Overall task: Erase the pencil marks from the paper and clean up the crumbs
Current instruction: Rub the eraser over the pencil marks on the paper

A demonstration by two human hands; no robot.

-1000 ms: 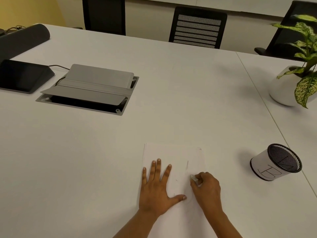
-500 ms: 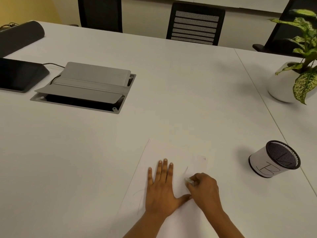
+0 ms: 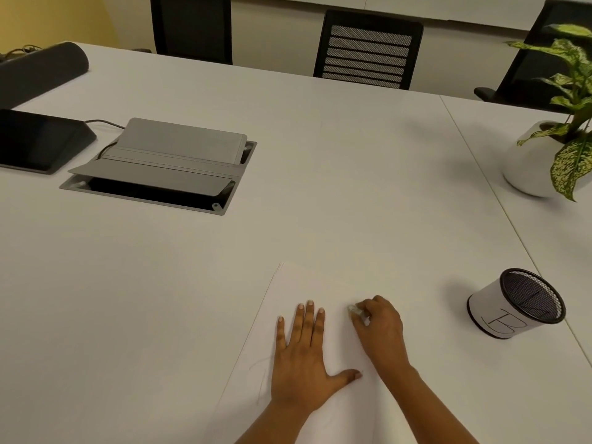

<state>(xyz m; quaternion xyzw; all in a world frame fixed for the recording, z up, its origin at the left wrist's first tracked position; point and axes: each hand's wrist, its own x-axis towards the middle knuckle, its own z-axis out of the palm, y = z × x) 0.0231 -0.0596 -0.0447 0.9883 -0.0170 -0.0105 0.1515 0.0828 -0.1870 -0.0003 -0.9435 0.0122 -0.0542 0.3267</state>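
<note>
A white sheet of paper (image 3: 307, 283) lies on the white table (image 3: 320, 171) near the front edge. Faint pencil marks (image 3: 261, 376) show on its left part. My left hand (image 3: 302, 357) lies flat on the paper with straight fingers, pressing it down. Just to its right, my right hand (image 3: 379, 328) pinches a small white eraser (image 3: 352, 309) whose tip touches the paper. No crumbs can be made out.
A mesh pen cup (image 3: 515, 302) with a white label lies tilted at the right. A potted plant (image 3: 551, 136) stands far right. A grey cable box (image 3: 160, 165) with open lids, a black tablet stand (image 3: 38, 139) and chairs (image 3: 368, 49) sit further back.
My right hand with the eraser has moved up the paper, away from me. My left hand stays flat on the sheet. The paper's angle in view has shifted, with its left edge now slanting.
</note>
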